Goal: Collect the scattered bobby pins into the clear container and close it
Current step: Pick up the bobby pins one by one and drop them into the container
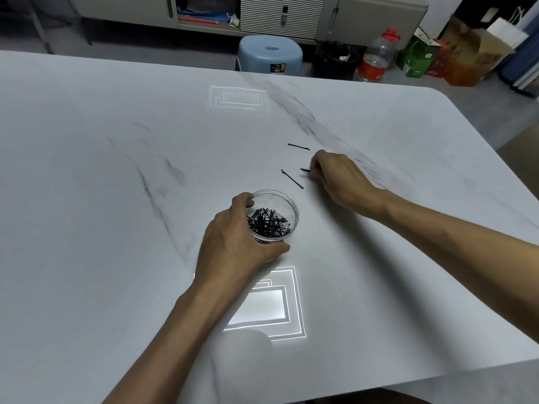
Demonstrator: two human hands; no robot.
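Note:
A round clear container (287,204) stands open on the white marble table (116,170), with several black bobby pins (267,224) piled inside. My left hand (236,246) wraps around its left and near side. Beyond it, my right hand (338,179) pinches the end of one bobby pin (304,170) between thumb and fingertips, just above the tabletop. Two more pins lie loose: one bobby pin (292,179) slanted just left of my right hand, another bobby pin (298,146) farther back. No lid is in view.
Bright light reflections (262,304) show on the table near and far. Past the far edge stand a blue stool (269,55), a black bin (335,59), a plastic bottle (376,58) and paper bags (466,51). The table's right edge curves away.

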